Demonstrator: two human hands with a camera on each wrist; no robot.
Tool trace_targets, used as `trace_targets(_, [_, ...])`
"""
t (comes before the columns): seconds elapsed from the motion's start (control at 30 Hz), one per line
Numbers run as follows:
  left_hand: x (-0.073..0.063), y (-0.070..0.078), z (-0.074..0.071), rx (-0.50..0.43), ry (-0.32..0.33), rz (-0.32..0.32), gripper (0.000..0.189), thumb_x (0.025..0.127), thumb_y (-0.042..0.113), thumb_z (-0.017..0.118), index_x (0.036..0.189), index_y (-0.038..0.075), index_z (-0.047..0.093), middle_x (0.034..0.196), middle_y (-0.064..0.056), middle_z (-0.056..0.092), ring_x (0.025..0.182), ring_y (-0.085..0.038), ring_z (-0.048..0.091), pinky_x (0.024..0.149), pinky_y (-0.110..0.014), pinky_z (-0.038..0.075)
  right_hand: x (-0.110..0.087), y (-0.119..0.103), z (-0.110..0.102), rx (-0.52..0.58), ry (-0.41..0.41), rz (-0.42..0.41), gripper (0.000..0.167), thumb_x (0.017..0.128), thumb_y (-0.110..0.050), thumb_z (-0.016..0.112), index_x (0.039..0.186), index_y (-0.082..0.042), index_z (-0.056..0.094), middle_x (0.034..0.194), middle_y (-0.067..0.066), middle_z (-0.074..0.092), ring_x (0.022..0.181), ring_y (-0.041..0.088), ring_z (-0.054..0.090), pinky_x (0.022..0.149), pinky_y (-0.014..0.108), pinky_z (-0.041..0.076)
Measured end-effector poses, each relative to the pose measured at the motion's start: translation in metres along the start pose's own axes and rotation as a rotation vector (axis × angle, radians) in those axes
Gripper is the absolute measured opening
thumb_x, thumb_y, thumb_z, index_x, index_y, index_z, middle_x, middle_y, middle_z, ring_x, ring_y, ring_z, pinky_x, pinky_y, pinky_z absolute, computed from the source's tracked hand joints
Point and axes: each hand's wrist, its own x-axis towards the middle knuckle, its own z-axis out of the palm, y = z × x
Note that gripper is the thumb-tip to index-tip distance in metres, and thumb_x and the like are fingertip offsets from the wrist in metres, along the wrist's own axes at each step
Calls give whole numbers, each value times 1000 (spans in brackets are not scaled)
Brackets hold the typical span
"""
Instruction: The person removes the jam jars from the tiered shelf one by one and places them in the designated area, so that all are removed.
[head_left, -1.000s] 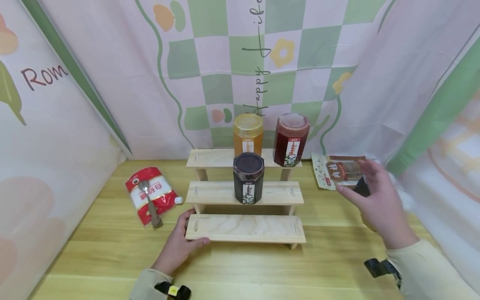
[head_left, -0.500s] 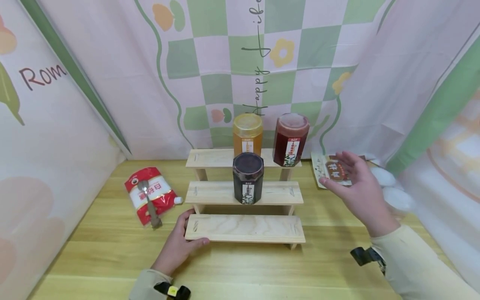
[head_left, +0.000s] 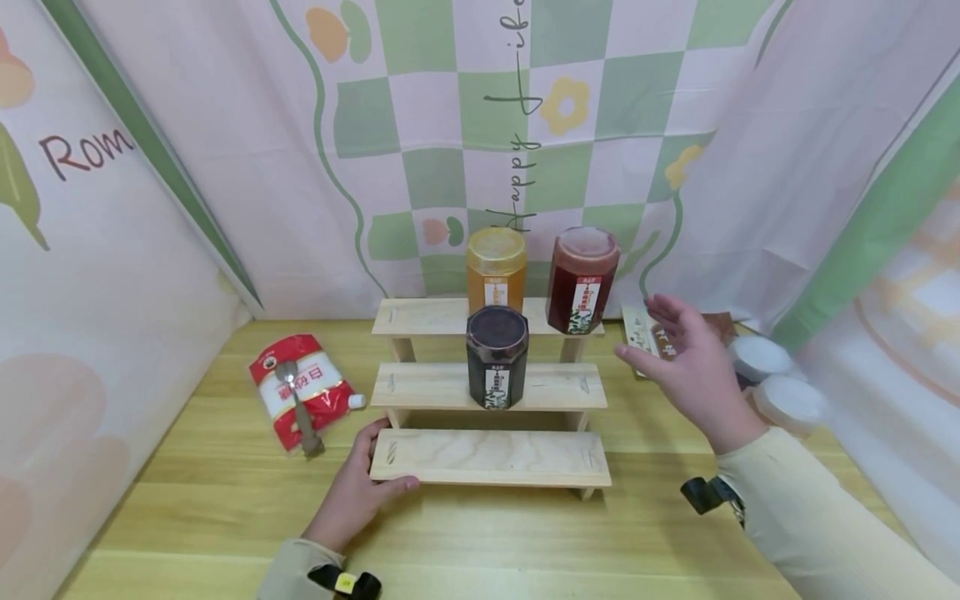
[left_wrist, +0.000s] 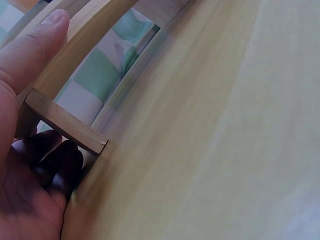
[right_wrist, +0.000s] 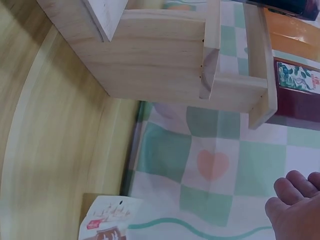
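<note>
The right hand point(head_left: 701, 379) has moved inward during the last second; it was farther to the right, above the packet point(head_left: 636, 329), and now it is closer to the wooden shelf point(head_left: 491, 457), still apart from it; two round white tops point(head_left: 759, 357) point(head_left: 789, 402), covered by this hand at first, are now showing at the right. Its fingers are spread loosely and hold nothing; the nearest jar is the red jar point(head_left: 583, 287), at the right end of the top step.

The left hand point(head_left: 356, 493) stays where it was; it grips the left end of the lowest step, with the thumb at the front edge and the fingers curled behind the leg. The yellow jar point(head_left: 497, 265) stands also on the top step, the dark jar point(head_left: 497, 362) on the middle one; none has shifted; for the work, I judge, the shelf is kept steady and the right hand is free.
</note>
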Motion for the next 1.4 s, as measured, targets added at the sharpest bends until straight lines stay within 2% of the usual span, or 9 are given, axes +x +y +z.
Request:
trace_targets(0.1, [1, -1, -1, 4, 6, -9, 104, 71, 33, 90, 154, 15, 29, 138, -10, 54, 121, -27, 56, 107, -52, 43, 5, 1, 4, -3, -11, -11, 93, 89, -30, 78, 157, -1, 21, 158, 22, 33, 142, 44, 34, 116, 58, 28])
trace_targets(0.47, [0, -2, 0, -7, -1, -3, 103, 72, 31, 90, 154, 14, 28, 136, -11, 54, 119, -27, 57, 106, -51, 45, 18, -3, 20, 45, -50, 3, 93, 89, -30, 78, 157, 1, 22, 157, 23, 33, 144, 41, 32, 119, 54, 25])
trace_targets(0.63, [1, -2, -1, -14, 1, -16, 105, 71, 32, 90, 154, 15, 28, 137, -10, 54, 121, -28, 57, 107, -52, 43, 23, -9, 27, 50, -39, -16, 90, 87, -31, 80, 154, -1, 29, 154, 22, 40, 142, 38, 36, 118, 53, 28])
trace_targets(0.77, [1, -2, -1, -7, 4, -22, 106, 71, 32, 90, 154, 15, 28, 138, -10, 53, 122, -28, 56, 108, -52, 42, 28, -13, 33, 97, -36, -25, 87, 86, -29, 82, 153, -4, 33, 151, 17, 44, 140, 34, 40, 119, 51, 28])
trace_targets(0.9, [1, -3, -2, -3, 3, -22, 107, 70, 33, 91, 155, 16, 28, 139, -10, 53, 122, -28, 55, 108, -53, 41, 32, -16, 39, 114, -27, -28, 83, 86, -28, 81, 150, -2, 35, 147, 18, 48, 137, 34, 44, 117, 50, 31])
trace_targets(1.2, [-1, -2, -1, 11, -3, 13, 107, 70, 34, 90, 155, 14, 28, 139, -12, 53, 122, -28, 56, 107, -52, 43, 40, -22, 46, 124, -4, 41, 86, 85, -38, 81, 149, -4, 35, 143, 16, 51, 132, 32, 49, 107, 52, 43])
trace_targets(1.4, [0, -2, -1, -4, -7, 5, 107, 70, 34, 90, 155, 15, 28, 138, -11, 54, 121, -26, 57, 106, -50, 44, 45, -25, 52, 118, 22, 72, 85, 84, -39, 82, 144, -2, 36, 136, 18, 53, 125, 33, 52, 103, 51, 47])
